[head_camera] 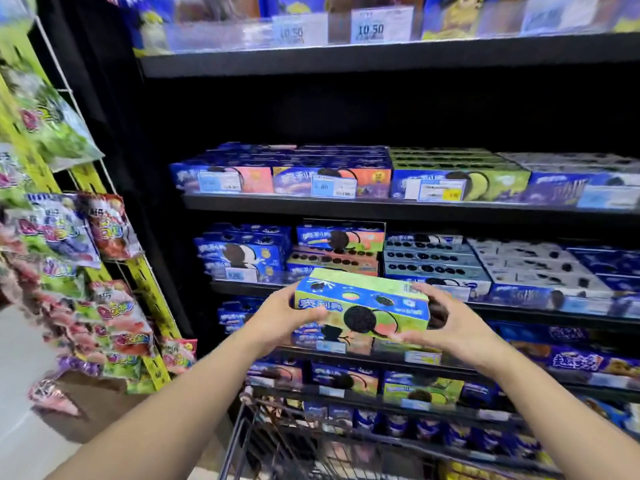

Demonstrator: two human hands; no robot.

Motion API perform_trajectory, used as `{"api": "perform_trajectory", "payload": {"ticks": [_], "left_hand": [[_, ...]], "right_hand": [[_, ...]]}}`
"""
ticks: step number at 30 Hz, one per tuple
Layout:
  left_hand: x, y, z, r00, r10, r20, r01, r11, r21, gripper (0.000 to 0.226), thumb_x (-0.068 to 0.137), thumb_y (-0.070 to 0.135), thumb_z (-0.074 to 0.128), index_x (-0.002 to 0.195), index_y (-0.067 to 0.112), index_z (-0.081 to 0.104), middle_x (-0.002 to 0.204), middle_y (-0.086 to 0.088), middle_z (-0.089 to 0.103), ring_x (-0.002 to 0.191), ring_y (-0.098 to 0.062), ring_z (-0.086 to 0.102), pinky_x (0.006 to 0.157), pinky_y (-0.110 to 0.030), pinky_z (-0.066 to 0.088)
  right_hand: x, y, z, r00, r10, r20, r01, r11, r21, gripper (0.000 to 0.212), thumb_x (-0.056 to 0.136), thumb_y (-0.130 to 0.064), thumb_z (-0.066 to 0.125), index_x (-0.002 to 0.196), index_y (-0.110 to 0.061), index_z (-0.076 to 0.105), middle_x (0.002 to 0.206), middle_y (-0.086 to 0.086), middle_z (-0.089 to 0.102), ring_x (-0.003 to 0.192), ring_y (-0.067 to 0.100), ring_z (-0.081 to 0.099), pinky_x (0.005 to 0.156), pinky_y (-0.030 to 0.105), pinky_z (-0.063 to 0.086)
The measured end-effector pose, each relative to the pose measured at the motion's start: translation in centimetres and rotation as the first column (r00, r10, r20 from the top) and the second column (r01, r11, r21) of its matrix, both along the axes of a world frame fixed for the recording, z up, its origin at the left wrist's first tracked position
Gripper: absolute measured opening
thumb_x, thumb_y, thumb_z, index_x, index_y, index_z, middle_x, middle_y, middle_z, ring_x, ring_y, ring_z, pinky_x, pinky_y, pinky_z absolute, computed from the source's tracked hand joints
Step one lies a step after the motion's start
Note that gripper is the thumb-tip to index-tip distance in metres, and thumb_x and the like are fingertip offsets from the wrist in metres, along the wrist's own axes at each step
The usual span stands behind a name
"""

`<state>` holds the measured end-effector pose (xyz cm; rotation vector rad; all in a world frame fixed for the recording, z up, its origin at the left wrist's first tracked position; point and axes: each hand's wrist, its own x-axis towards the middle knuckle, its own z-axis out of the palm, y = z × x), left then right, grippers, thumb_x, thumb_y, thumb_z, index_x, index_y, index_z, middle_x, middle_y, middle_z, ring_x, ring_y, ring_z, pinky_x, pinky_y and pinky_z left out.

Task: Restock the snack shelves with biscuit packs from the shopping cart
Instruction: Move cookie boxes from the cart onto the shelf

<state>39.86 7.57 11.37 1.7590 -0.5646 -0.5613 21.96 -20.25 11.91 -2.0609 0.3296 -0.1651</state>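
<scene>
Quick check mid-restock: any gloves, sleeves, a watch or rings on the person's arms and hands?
No gloves on the left hand or the right hand. The left forearm and right forearm are bare to the frame edge, with no sleeve or cuff in view. No watch, bracelet or ring shows, though motion blur could hide something small.

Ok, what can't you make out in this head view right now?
All head view.
Shopping cart: cut off by bottom edge, contents unclear.
Mid-shelf price labels: too blurred to read.
Biscuit box ends: covered by left hand and right hand.
Hanging candy bags: motion-blurred.
</scene>
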Motion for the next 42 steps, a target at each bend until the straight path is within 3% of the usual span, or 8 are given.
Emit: {"api": "perform_trajectory", "payload": {"ticks": [6,15,19,24,27,30,34,42], "left_hand": [[3.5,-2.3,0.8,0.967,0.002,0.254,-0.022,0.997,0.077,0.054,0.08,0.023,0.084,0.126,0.028,0.057,0.109,0.01,0.075,0.099,-0.008,0.071,0.092,-0.036,0.056],[6.7,-5.0,0.7,0.901,0.205,0.383,-0.28,0.948,0.15,0.069,0.083,0.035,0.081,0.14,0.023,0.044,0.112,0.009,0.064,0.097,-0.01,0.061,0.076,-0.026,0.046],[7.0,-6.0,0.3,0.832,0.251,0.495,-0.38,0.907,0.18,0.051,0.088,0.036,0.076,0.124,0.017,0.046,0.112,0.001,0.061,0.108,-0.022,0.06,0.072,-0.025,0.046],[5.6,-6.7,-1.0,0.741,0.274,0.614,-0.406,0.91,0.083,0.065,0.096,0.026,0.068,0.149,0.014,0.033,0.14,-0.008,0.041,0.128,-0.024,0.046,0.1,-0.027,0.039],[5.8,-6.6,-1.0,0.739,0.329,0.588,-0.427,0.903,0.032,0.064,0.094,0.028,0.07,0.148,0.018,0.036,0.137,-0.004,0.043,0.126,-0.021,0.045,0.103,-0.032,0.042],[5.9,-6.6,-0.7,0.691,0.365,0.625,-0.414,0.907,-0.072,0.057,0.094,0.026,0.07,0.144,0.021,0.043,0.136,0.003,0.04,0.117,-0.006,0.041,0.1,-0.017,0.036],[6.9,-7.2,-0.1,0.659,0.372,0.654,-0.405,0.908,-0.108,0.044,0.095,0.021,0.068,0.134,0.023,0.047,0.124,0.01,0.034,0.11,-0.009,0.044,0.088,-0.013,0.033],[8.4,-8.0,-0.8,0.696,0.313,0.647,-0.432,0.901,0.028,0.046,0.09,-0.004,0.054,0.13,0.019,0.051,0.145,-0.004,0.032,0.116,-0.025,0.052,0.092,-0.025,0.041]], "right_hand": [[4.3,-2.3,2.0,0.989,0.041,0.14,-0.027,0.995,-0.099,0.094,0.046,-0.058,0.09,0.131,-0.054,0.049,0.137,-0.016,0.047,0.128,0.002,0.053,0.11,0.024,0.041],[10.4,-4.3,2.8,0.999,0.041,-0.003,-0.041,0.984,-0.173,0.109,0.044,-0.072,0.09,0.141,-0.054,0.043,0.124,-0.022,0.067,0.117,0.006,0.064,0.102,0.032,0.049],[11.9,-4.3,3.3,0.996,-0.001,-0.088,-0.021,0.967,-0.253,0.101,0.043,-0.082,0.084,0.13,-0.077,0.032,0.119,-0.025,0.063,0.079,0.035,0.073,0.078,0.046,0.062],[12.8,-3.9,2.8,0.991,-0.018,-0.131,-0.015,0.968,-0.25,0.1,0.043,-0.083,0.082,0.127,-0.081,0.028,0.118,-0.009,0.071,0.051,0.025,0.062,0.061,0.044,0.06],[13.0,-4.3,2.9,0.993,-0.001,-0.12,-0.026,0.974,-0.224,0.097,0.046,-0.078,0.085,0.128,-0.079,0.032,0.129,-0.024,0.061,0.074,0.022,0.071,0.058,0.038,0.059],[13.1,-5.0,3.0,0.997,0.018,-0.076,-0.031,0.985,-0.172,0.091,0.053,-0.067,0.089,0.128,-0.076,0.039,0.128,-0.032,0.057,0.118,0.016,0.065,0.092,0.037,0.057],[14.0,-5.0,3.3,0.998,0.029,-0.051,-0.034,0.995,-0.099,0.092,0.056,-0.057,0.092,0.134,-0.067,0.043,0.138,-0.018,0.058,0.11,-0.009,0.062,0.09,0.015,0.049],[16.0,-5.0,2.1,0.992,-0.045,-0.114,0.015,0.967,-0.255,0.114,0.049,-0.073,0.083,0.147,-0.06,0.025,0.156,-0.013,0.041,0.137,0.017,0.045,0.11,0.036,0.041]]}}
